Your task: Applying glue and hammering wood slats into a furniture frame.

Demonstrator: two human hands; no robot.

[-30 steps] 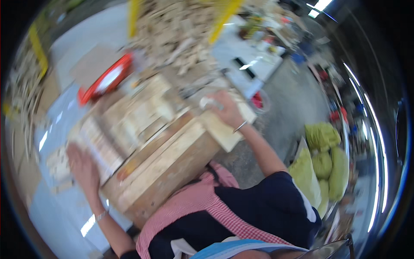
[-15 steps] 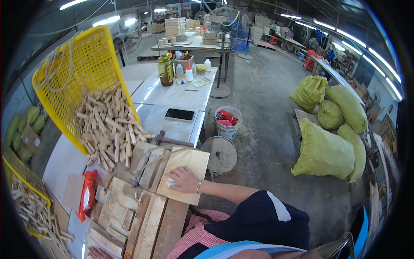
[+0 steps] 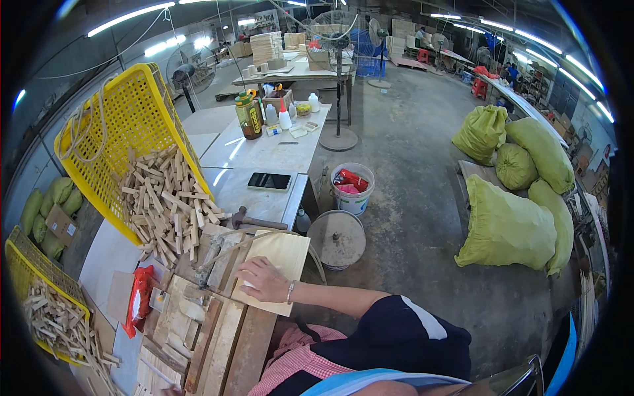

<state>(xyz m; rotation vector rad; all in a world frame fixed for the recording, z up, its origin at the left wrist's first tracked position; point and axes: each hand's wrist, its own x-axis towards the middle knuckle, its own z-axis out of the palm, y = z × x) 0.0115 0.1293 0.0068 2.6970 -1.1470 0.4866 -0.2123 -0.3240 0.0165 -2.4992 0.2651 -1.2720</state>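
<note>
**Pale board right under the right hand**

The pale board (image 3: 284, 254) lies just past the far ends of the long timbers (image 3: 220, 353), directly beneath the right hand (image 3: 265, 280), much the nearer of the two. Its long axis runs away from the person, far end leaning right; the fingers come in from the right and point left across it, curled over a small white wad (image 3: 248, 284), mostly hidden. The left hand (image 3: 173, 391) barely shows at the lower edge, well apart from the board; I cannot tell whether its fingers grip anything. A hammer (image 3: 242, 218) lies just beyond the board.
</note>
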